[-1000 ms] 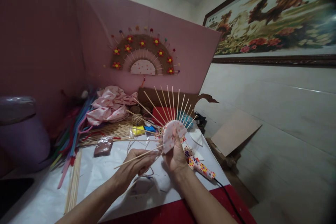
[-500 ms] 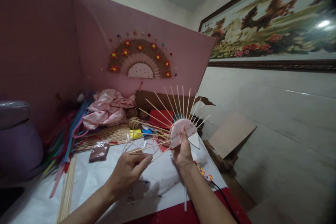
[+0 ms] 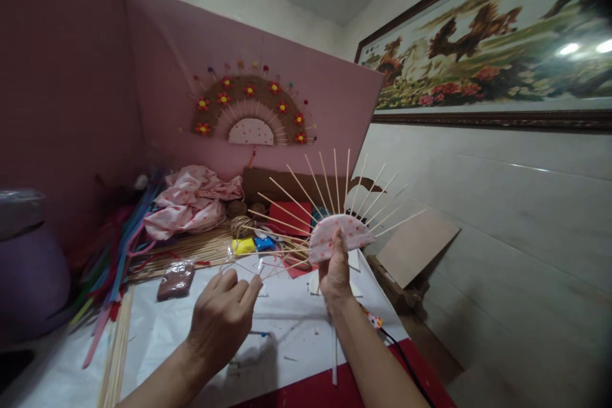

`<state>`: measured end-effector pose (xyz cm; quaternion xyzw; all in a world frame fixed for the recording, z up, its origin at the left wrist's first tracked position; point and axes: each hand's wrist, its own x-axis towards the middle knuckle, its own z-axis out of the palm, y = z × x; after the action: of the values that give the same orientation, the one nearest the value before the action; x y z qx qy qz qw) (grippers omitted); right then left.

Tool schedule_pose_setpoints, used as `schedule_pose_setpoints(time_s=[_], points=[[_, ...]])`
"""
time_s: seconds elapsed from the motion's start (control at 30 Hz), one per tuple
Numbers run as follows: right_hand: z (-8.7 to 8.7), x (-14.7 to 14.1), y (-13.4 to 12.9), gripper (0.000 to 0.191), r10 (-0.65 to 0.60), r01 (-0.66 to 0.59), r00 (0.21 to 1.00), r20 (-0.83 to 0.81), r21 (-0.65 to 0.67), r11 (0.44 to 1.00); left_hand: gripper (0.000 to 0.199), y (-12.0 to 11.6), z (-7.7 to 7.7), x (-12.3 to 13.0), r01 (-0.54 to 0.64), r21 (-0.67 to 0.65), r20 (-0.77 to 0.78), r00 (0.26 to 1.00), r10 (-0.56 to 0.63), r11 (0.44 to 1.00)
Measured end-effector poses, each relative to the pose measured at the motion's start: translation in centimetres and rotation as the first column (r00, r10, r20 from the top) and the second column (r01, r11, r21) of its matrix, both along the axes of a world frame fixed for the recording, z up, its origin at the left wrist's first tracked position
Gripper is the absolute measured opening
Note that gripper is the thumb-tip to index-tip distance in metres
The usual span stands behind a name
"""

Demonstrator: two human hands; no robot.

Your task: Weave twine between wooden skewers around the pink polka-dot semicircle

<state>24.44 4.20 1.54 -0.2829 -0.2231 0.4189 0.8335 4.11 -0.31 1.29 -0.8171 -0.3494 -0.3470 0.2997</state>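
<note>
- Board [image 3: 296, 70]: pink, beyond both grips. The fan on it [image 3: 262, 92], brown arch with flowers, sits above and left of the right grip; same place on the board as a second ago.
- Desk [image 3: 153, 338]: white cover, under both grips. More of it shows between them now that they stand further apart.
- Cloth [image 3: 191, 201]: crumpled, pink, beyond the left grip; unmoved.
- Sticks [image 3: 336, 178]: rays from the half-disc's curved edge, above and to both sides of the right grip. They spread further rightward now; each ray looks easier to judge for spacing.
- Left grip [image 3: 222, 306]: was close by the half-disc, now drawn off left. Fingers curled, narrow; thumb tip near the end of the lowest ray. Cannot tell whether it pinches that stick. Attention seems to be on this lower-left side.
- Right grip [image 3: 335, 277]: holding the half-disc, thumb on its face, other fingers mostly hidden behind. Probably the steadying side.
- Half-disc [image 3: 351, 233]: dotted, in the right grip; swung so its flat edge lies nearer level, rising to the right.
- Flowered tool [image 3: 373, 317]: right of the right grip's forearm, now largely covered by it.
</note>
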Motion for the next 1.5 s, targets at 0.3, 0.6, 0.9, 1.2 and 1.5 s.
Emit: schedule_pose_setpoints(time_s=[0.3, 0.6, 0.9, 1.2, 1.5], points=[[0.7, 0.3, -0.5, 0.036, -0.338, 0.332, 0.937, 0.085, 0.075, 0.94, 0.018, 0.3, -1.3, 0.2, -0.096, -0.164, -0.08, 0.993, 0.084, 0.982], [0.7, -0.2, 0.0, 0.042, -0.217, 0.221, 0.974, -0.057, 0.077, 0.972, 0.017, -1.3, -3.0, 2.0, 0.023, -0.454, -0.11, 0.99, -0.082, 0.891], [-0.6, -0.8, 0.2, 0.043, 0.075, -0.071, 0.988, -0.135, 0.034, 0.997, 0.049, -2.5, -4.4, 3.5, 0.146, -0.517, -0.253, 0.915, -0.314, 0.844], [0.5, -2.3, -1.1, 0.043, 0.211, -0.213, 0.971, -0.113, -0.01, 0.977, 0.042, -2.5, -3.8, 3.7, 0.074, -0.569, -0.367, 0.869, -0.333, 0.819], [1.0, -2.7, -2.0, 0.046, 0.338, -0.342, 0.93, -0.142, -0.007, 0.94, 0.004, -1.7, -5.3, 4.2, 0.319, -0.341, -0.132, 0.915, -0.381, 0.884]])
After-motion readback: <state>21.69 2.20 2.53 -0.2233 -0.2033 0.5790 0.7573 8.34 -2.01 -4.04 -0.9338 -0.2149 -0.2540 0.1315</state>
